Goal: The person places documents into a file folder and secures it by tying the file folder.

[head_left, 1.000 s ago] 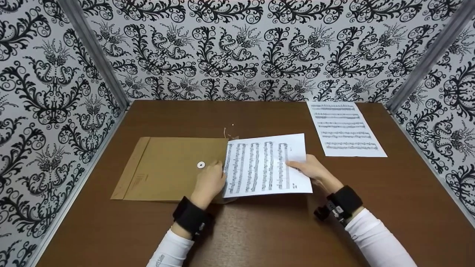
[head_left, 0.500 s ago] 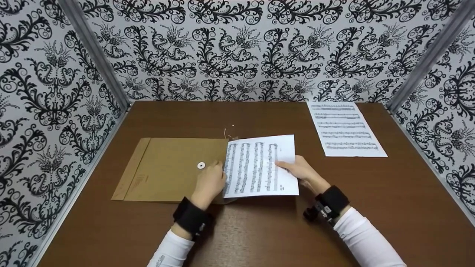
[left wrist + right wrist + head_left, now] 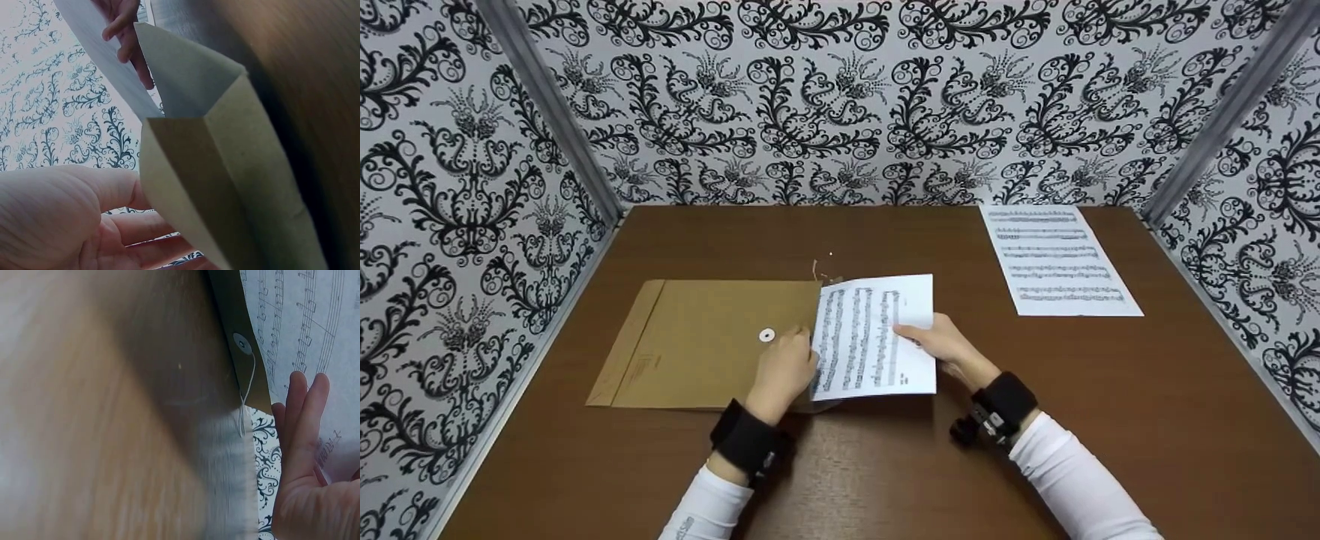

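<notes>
A brown paper envelope (image 3: 697, 337) lies flat on the table, its mouth facing right and a white button (image 3: 766, 335) on its upper face. My left hand (image 3: 786, 365) grips the top edge of that mouth; the left wrist view shows the thumb and fingers on either side of the lifted wall (image 3: 169, 174), with the mouth gaping. My right hand (image 3: 949, 345) pinches a sheet of music (image 3: 859, 337), thumb above and fingers beneath (image 3: 306, 405). The sheet's left part is inside the envelope, hidden from the head view. Its right part sticks out.
Another sheet of music (image 3: 1061, 262) lies at the back right of the brown table (image 3: 885, 472). On the envelope's flap, a second button (image 3: 243, 343) carries a white string (image 3: 251, 379). Patterned walls (image 3: 840, 97) enclose the table's back and sides.
My right hand has moved left, sliding the sheet further into the envelope, so less of it shows. The left hand and the envelope have stayed nearly still.
</notes>
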Motion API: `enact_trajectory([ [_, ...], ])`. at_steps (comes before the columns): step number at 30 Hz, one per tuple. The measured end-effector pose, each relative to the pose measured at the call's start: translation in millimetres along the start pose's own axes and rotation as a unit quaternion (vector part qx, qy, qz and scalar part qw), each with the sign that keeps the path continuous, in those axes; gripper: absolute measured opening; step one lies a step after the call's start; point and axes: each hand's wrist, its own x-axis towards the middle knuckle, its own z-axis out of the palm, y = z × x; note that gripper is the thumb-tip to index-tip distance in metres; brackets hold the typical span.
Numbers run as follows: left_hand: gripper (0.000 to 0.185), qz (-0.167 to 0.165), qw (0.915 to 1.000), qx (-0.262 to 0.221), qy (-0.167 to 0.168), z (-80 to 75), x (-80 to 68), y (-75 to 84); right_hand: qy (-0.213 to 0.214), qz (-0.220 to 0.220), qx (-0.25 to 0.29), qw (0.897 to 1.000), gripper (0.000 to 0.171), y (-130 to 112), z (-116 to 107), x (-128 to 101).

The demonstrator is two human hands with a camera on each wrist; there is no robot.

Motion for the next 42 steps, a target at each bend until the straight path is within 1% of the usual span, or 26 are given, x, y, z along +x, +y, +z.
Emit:
enact_trajectory([
  [6,0.031,-0.008,0.9999,-0.003,-0.010,0.4,1.1,-0.8,-0.001,-0.004,0.009,1.000,0.041,0.9,6.6,4.6],
  [11,0.029,-0.004,1.0000,-0.001,-0.007,1.5,2.1,-1.6,0.000,0.003,0.018,1.000,0.039,0.6,12.3,7.8],
  [17,0.033,-0.002,1.0000,0.004,-0.008,1.5,1.7,-2.4,-0.006,0.010,0.021,1.000,0.038,-0.8,18.1,12.2],
  [21,0.033,-0.003,1.0000,-0.002,-0.007,0.0,1.9,-2.1,-0.011,-0.003,-0.011,1.000,0.039,-1.9,19.8,15.3],
  [25,0.029,0.002,1.0000,-0.006,-0.002,-1.1,0.9,-1.3,-0.016,-0.015,-0.036,0.999,0.042,-1.4,19.9,17.9],
  [32,0.024,0.010,0.9999,0.001,-0.003,1.0,0.5,-1.7,-0.034,0.010,0.016,0.999,0.041,-0.9,19.0,17.2],
  [38,0.022,0.008,0.9999,0.000,-0.007,1.9,0.6,-1.6,-0.066,0.009,0.064,0.996,0.045,-4.1,14.6,13.7],
  [40,0.023,0.004,0.9999,0.000,-0.010,2.2,0.8,-2.0,-0.074,0.006,0.071,0.995,0.046,-4.7,12.2,11.9],
  [42,0.024,-0.001,0.9999,0.000,-0.013,2.2,0.9,-2.5,-0.074,0.010,0.059,0.995,0.047,-6.5,8.1,7.9],
])
